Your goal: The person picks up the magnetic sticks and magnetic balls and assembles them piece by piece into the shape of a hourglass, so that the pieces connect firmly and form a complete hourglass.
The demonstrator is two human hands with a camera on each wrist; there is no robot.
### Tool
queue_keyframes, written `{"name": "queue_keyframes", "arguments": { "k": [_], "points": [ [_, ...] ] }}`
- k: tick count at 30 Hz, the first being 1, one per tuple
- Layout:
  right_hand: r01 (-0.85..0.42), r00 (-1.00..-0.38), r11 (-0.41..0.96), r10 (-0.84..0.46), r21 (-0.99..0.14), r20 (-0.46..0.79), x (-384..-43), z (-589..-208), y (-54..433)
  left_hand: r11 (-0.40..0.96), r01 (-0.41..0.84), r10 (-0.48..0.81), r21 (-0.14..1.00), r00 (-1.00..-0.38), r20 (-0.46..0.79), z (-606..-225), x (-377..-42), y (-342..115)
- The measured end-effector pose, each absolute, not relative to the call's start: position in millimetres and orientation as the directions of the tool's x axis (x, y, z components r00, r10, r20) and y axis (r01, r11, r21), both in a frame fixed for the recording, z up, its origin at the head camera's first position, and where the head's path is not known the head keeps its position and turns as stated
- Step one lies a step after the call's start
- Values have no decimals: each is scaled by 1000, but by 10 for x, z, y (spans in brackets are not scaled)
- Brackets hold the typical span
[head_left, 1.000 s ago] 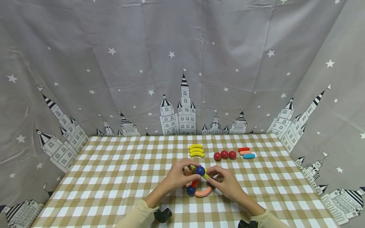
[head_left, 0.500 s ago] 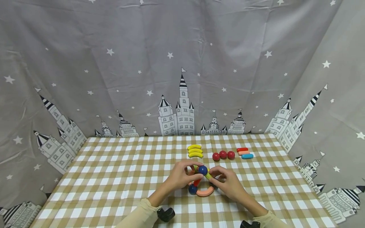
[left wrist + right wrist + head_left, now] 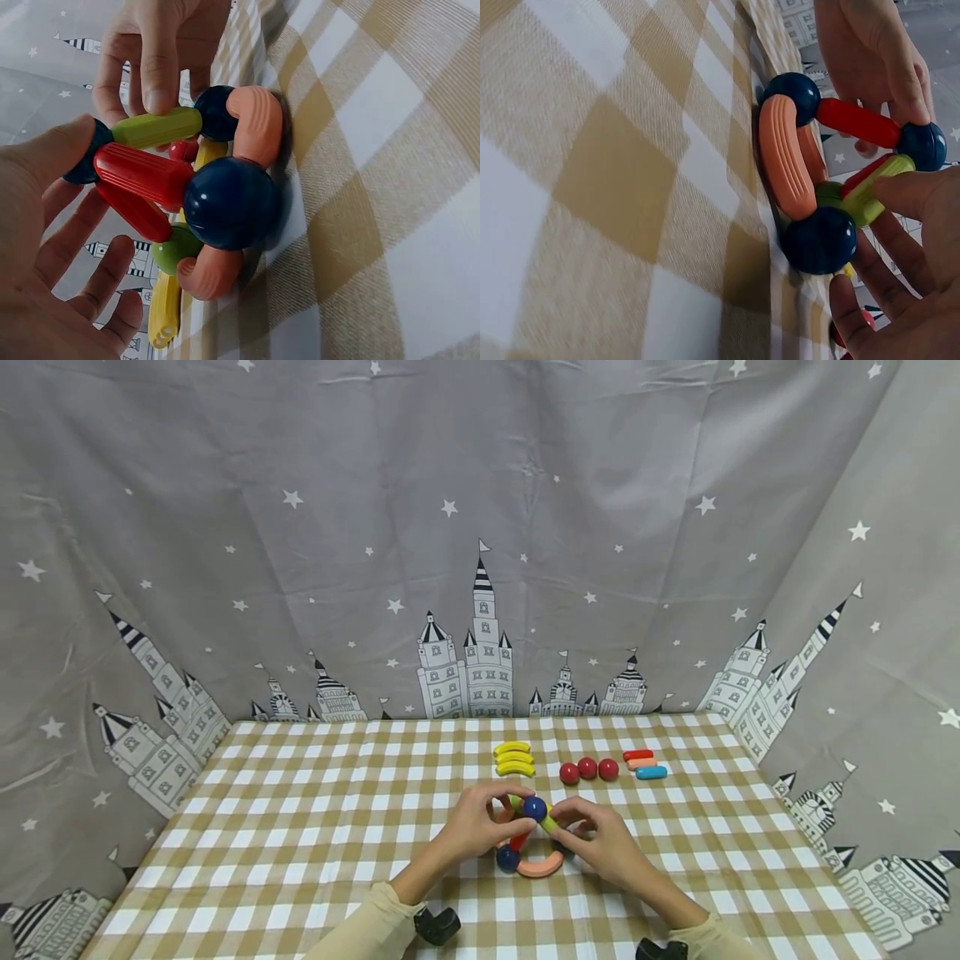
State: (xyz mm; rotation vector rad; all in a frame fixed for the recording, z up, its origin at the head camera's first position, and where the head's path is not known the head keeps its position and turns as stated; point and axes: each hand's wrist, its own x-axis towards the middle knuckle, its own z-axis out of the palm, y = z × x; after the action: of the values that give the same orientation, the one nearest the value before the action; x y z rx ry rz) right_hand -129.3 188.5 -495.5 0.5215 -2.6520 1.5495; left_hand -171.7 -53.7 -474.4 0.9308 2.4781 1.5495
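Note:
A small frame of toy rods and balls stands on the tablecloth between both hands. My left hand [image 3: 476,822] pinches the dark blue ball [image 3: 535,808] at its top between thumb and fingers. My right hand [image 3: 600,842] pinches the yellow-green rod [image 3: 870,191], which runs from that ball down to another blue ball [image 3: 819,241]. Two red rods [image 3: 142,176] also slope down from the top ball, one to a blue ball [image 3: 229,202], the other to a green ball [image 3: 176,247]. Curved peach rods [image 3: 786,157] link the balls at the base.
Behind the frame lie several curved yellow rods [image 3: 515,769]. To their right are three red balls [image 3: 588,767], then a red rod [image 3: 638,754], a peach rod [image 3: 642,763] and a blue rod [image 3: 651,772]. A grey curtain [image 3: 360,527] hangs behind the checked tablecloth [image 3: 337,827].
Over the first half second both hands and the frame shift slightly right. Since then they look nearly still, with the same grips.

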Motion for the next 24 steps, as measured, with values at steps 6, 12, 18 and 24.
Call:
{"name": "queue_keyframes", "arguments": {
  "k": [6, 12, 18, 24],
  "points": [
    [-342, -929, 495, -307, -799, 207, -1312, -4889, 2026, 284, 426, 515, 859, -824, 238, -4783, -1711, -533],
    [-382, -924, 599, -262, -704, 279, -1404, -4809, 2242, 292, 382, 497, 877, -844, 202, -4790, -1702, -532],
    [-410, -907, 662, -220, -628, 359, -1522, -4791, 2527, 286, 361, 493, 888, -850, 187, -4784, -1698, -540],
    [-454, -878, 659, -219, -600, 425, -1620, -4789, 2789, 281, 353, 494, 892, -851, 181, -4784, -1692, -555]
  ]
}}
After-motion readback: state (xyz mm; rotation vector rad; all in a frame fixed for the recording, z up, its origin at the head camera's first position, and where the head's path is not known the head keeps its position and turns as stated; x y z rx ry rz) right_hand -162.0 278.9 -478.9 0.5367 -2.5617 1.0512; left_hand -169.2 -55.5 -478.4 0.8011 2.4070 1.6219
